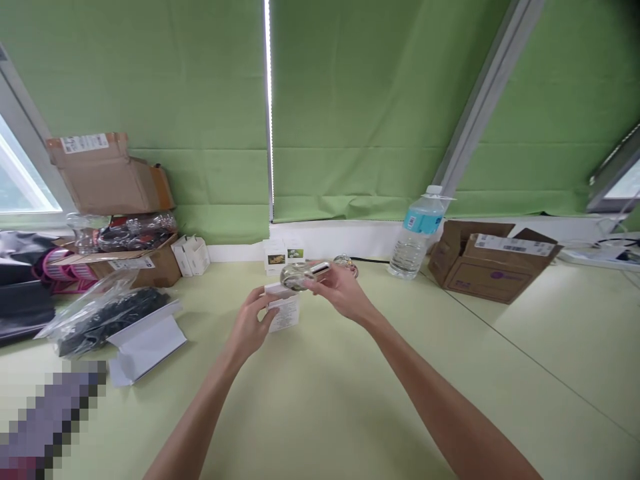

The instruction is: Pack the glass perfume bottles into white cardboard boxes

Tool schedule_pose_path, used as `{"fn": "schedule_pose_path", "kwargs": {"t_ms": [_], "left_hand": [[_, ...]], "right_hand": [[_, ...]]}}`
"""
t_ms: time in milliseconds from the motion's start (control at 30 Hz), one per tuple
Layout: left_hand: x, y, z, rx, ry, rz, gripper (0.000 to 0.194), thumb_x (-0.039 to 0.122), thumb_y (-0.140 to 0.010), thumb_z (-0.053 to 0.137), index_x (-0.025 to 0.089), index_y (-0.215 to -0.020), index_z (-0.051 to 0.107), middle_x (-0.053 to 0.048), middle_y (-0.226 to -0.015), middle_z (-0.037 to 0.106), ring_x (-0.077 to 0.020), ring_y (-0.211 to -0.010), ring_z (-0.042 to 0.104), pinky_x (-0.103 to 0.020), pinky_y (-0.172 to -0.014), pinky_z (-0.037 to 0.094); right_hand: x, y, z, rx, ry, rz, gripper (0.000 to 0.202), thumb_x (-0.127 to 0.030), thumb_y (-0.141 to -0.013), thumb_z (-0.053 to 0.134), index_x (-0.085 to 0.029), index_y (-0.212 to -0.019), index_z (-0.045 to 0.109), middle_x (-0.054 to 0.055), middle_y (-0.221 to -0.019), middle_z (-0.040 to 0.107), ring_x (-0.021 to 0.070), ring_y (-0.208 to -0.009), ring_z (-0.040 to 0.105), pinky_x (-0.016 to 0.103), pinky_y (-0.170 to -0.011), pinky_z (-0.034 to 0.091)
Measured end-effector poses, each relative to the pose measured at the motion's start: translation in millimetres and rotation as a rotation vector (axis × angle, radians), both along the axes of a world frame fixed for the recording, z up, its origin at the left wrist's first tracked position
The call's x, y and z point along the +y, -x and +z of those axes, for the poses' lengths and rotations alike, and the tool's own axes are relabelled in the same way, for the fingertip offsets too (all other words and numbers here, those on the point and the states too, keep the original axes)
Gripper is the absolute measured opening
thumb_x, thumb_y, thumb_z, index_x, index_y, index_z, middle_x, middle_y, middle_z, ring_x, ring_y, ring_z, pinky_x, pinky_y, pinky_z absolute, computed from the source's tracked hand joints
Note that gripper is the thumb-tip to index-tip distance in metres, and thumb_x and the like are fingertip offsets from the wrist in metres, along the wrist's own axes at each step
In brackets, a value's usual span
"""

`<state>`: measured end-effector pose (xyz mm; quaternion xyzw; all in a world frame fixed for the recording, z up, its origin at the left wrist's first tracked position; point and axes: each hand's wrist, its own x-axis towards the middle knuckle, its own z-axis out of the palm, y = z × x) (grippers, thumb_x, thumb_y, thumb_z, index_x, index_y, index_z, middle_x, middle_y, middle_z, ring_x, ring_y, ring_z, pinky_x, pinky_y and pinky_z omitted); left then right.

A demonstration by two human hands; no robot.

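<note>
Near the middle of the pale green table, my left hand [251,323] is closed on a small white box [285,315] with fine print on its side. The box is upright. My right hand [345,293] pinches a coiled, clear and shiny cable-like item [296,276] with a flat, white-edged end, just above the top of the box. Its exact kind is hard to make out. Behind the hands stand small white boxes with pictures [276,259]. Another shiny coil [343,260] shows partly behind my right hand.
A water bottle [416,233] and an open cardboard box [493,263] stand at the back right. Stacked cartons [107,180], small white boxes [191,256], a plastic bag with dark contents [113,317] and an opened white carton [147,343] lie left.
</note>
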<state>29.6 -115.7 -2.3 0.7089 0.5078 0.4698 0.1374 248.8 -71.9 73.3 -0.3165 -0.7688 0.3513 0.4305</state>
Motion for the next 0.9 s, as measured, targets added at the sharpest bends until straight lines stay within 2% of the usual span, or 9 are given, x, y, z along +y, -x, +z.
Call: {"fn": "schedule_pose_path", "kwargs": {"t_ms": [67,167,300,433,500,633,700,900], "left_hand": [[0,1,-1.5,0.004,-0.009,0.010,0.023,0.027,-0.087,0.050,0.027,-0.105,0.065,-0.005,-0.123,0.054,-0.0204,-0.111,0.056,-0.036,-0.094,0.048],[3,2,-4.7,-0.009,-0.017,-0.005,0.020,0.030,-0.087,0.051,0.024,-0.097,0.067,-0.006,-0.118,0.057,-0.0208,-0.112,0.055,-0.037,-0.095,0.048],[6,2,-10.2,-0.112,-0.003,-0.044,0.020,0.034,-0.087,0.051,0.022,-0.097,0.064,-0.006,-0.107,0.060,-0.0177,-0.101,0.060,-0.034,-0.087,0.054],[7,2,-14.0,-0.160,-0.004,-0.007,0.023,0.035,-0.085,0.054,0.021,-0.102,0.060,-0.006,-0.106,0.061,-0.0174,-0.098,0.061,-0.034,-0.083,0.057],[7,3,-15.2,-0.155,0.005,0.013,0.024,0.036,-0.084,0.055,0.021,-0.103,0.059,-0.006,-0.105,0.063,-0.0176,-0.097,0.062,-0.034,-0.082,0.057],[7,3,-17.8,-0.153,0.005,0.016,0.026,0.037,-0.085,0.054,0.021,-0.106,0.056,-0.007,-0.106,0.064,-0.0175,-0.096,0.063,-0.034,-0.079,0.058],[7,2,-19.6,-0.140,-0.010,0.032,0.027,0.038,-0.085,0.053,0.021,-0.106,0.056,-0.007,-0.106,0.064,-0.0177,-0.094,0.063,-0.035,-0.079,0.058],[5,0,-21.0,-0.124,-0.042,0.078,0.029,0.040,-0.085,0.053,0.021,-0.107,0.055,-0.007,-0.107,0.064,-0.0184,-0.092,0.064,-0.036,-0.079,0.056]], "right_hand": [[2,13,3.1,-0.081,-0.037,0.053,0.037,-0.043,-0.081,0.061,-0.018,-0.109,0.059,0.003,-0.089,0.064,0.0154,-0.075,0.058,0.029,-0.069,0.049],[7,18,1.2,-0.203,-0.077,0.083,0.030,-0.042,-0.081,0.061,-0.018,-0.099,0.062,0.003,-0.088,0.064,0.0152,-0.074,0.056,0.028,-0.067,0.046],[12,15,0.2,-0.329,-0.185,0.025,0.025,-0.040,-0.081,0.062,-0.017,-0.092,0.062,0.005,-0.094,0.060,0.0143,-0.072,0.054,0.027,-0.063,0.043],[15,23,10.0,-0.499,-0.307,0.007,0.022,-0.037,-0.077,0.065,-0.017,-0.077,0.058,0.002,-0.082,0.056,0.0132,-0.067,0.049,0.025,-0.059,0.037],[18,27,16.2,-0.547,-0.299,0.021,0.022,-0.037,-0.075,0.067,-0.017,-0.074,0.057,0.001,-0.077,0.056,0.0129,-0.066,0.048,0.024,-0.057,0.035],[23,29,24.6,-0.557,-0.202,0.092,0.026,-0.033,-0.072,0.068,-0.020,-0.092,0.057,-0.002,-0.087,0.060,0.0103,-0.061,0.048,0.022,-0.055,0.034],[26,29,27.5,-0.575,-0.169,0.106,0.030,-0.032,-0.070,0.069,-0.021,-0.094,0.055,-0.002,-0.088,0.060,0.0099,-0.060,0.049,0.021,-0.054,0.033],[32,38,39.1,-0.673,-0.172,0.123,0.022,-0.029,-0.064,0.071,-0.019,-0.078,0.056,-0.002,-0.077,0.059,0.0116,-0.062,0.050,0.022,-0.052,0.031]]}}
